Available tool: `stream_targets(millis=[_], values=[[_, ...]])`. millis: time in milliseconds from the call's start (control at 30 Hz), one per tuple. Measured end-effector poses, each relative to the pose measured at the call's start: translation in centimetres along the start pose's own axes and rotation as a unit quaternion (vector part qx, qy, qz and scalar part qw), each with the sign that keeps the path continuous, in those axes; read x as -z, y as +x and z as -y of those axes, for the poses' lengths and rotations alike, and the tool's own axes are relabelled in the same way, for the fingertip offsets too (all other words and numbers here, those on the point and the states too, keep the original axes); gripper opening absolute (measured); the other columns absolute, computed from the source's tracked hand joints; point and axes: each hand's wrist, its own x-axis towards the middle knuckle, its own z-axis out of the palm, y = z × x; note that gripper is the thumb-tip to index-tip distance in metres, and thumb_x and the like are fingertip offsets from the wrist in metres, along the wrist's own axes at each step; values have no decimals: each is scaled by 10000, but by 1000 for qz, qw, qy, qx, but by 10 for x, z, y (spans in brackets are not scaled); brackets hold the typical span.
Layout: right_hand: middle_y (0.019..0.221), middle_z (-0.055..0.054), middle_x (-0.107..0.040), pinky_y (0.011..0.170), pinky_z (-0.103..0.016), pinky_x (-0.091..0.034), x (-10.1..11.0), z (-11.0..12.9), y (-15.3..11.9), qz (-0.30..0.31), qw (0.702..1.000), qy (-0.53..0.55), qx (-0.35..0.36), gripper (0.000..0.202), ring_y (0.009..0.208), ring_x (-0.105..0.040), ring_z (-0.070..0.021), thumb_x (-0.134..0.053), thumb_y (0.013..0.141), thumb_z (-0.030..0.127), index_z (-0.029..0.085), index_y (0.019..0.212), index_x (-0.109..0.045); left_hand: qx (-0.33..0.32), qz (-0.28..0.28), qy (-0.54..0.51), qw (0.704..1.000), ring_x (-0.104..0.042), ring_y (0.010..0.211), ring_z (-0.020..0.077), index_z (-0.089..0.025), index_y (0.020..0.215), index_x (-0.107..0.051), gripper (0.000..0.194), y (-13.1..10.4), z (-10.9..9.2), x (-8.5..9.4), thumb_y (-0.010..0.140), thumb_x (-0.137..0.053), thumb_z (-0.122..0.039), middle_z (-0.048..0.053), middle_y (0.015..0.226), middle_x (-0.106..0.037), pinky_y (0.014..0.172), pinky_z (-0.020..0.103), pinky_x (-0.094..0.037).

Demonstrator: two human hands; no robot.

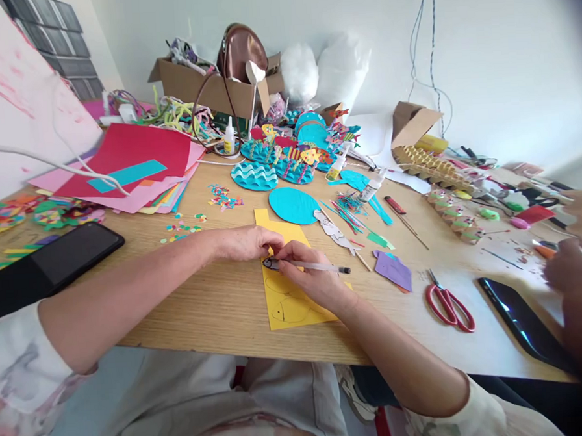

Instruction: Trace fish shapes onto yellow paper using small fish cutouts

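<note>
My right hand (314, 278) grips a pen (323, 267) with a clear barrel and dark end, its writing end toward the left. Under both hands lies a sheet of yellow paper (303, 315) with fish outlines drawn on its lower part. A small grey fish cutout (268, 263) rests on the sheet's left edge, partly covered by my right fingers. My left hand (243, 242) leans on the sheet's upper left with curled fingers; what they pinch is hidden. Beyond the hands are a blue paper oval (294, 205) and a white fish-shaped cutout on a stick (333, 229).
Red scissors (449, 307), a phone (521, 323) and purple paper (394, 270) lie at right, near another person's hand (577, 271). At left are a black phone (63, 253) and coloured sheets (141, 154). Glue bottles (372, 186) and decorated blue crafts (254, 175) stand behind.
</note>
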Motion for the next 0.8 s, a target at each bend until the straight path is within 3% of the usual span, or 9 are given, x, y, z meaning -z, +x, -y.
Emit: stream_targets(millis=[233,433,567,667,800], values=[[895,-60,-659,701,-247,-442,7,-8,-11,46,978,-130,156,209,788,-606,-143,-400,848,177,193,942,-586,-21,5,-28,999,-531,745,92,-159,778,-573,236,6,7,-2,730,-412,6,-34,777,-590,672,170,-369],[900,-66,-669,701,-259,-463,11,-15,-15,31,952,-240,187,253,795,-622,-154,-382,880,206,213,977,-615,-11,0,-33,999,-543,763,97,-164,816,-575,231,7,6,-2,748,-415,-13,-24,811,-606,693,182,-388],[893,-81,-667,690,-271,-460,17,-19,-24,19,934,-268,235,264,775,-618,-163,-376,896,214,208,974,-629,19,-66,-33,997,-545,814,109,-144,847,-566,210,7,8,2,753,-414,-35,7,862,-607,722,196,-395],[922,-89,-660,684,-285,-465,24,-23,-25,12,943,-268,197,256,784,-619,-174,-391,888,194,207,1007,-617,47,-100,-22,994,-548,835,121,-137,859,-565,189,5,11,8,738,-436,-69,21,884,-609,726,205,-398],[1041,-104,-632,762,-344,-466,29,-23,-13,24,967,-232,100,278,925,-599,-219,-496,819,164,203,1088,-557,67,-67,3,995,-554,764,113,-140,876,-573,222,3,9,10,698,-456,-77,10,832,-615,666,193,-394]])
